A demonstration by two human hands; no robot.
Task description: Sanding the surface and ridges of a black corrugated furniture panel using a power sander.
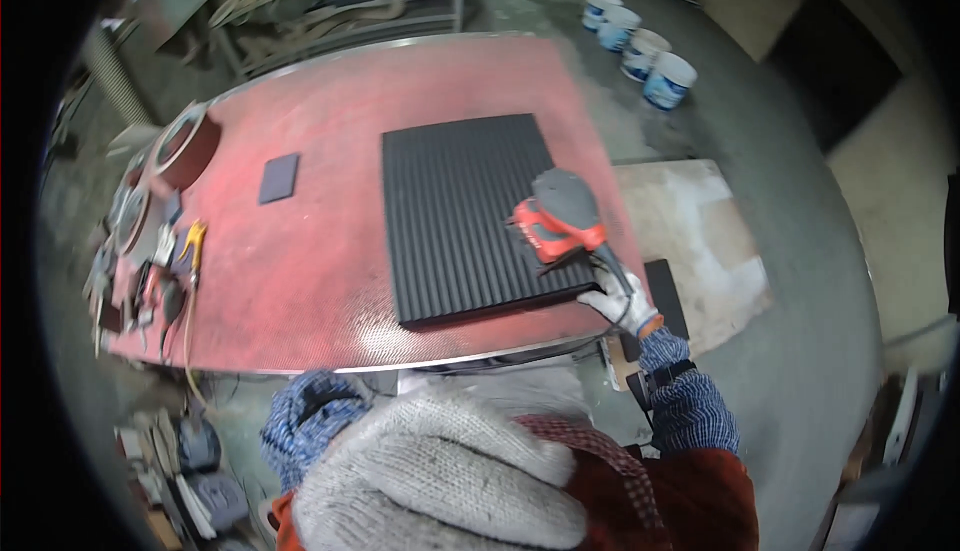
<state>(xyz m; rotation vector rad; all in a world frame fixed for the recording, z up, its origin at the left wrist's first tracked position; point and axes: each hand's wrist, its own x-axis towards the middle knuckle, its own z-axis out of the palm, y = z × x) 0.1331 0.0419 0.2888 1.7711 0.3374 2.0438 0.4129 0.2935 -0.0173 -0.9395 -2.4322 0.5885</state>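
The left hand (440, 471), in a thick white glove with fingers curled on nothing, is close to the camera, while the right hand (622, 303) grips the cord by the red sander (560, 219) on the dark ribbed panel (465, 216) on the red counter (300, 281), so it seems best to hold that cord clear.

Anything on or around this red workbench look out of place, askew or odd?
The red-and-grey power sander sits on the black ribbed panel with no hand on it. The white-gloved right hand touches the panel's near right corner beside the sander's cord; the white-gloved left hand is raised near the camera. Otherwise nothing stands out.

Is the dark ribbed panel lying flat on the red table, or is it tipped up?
Flat: the ribbed panel lies level on the red table.
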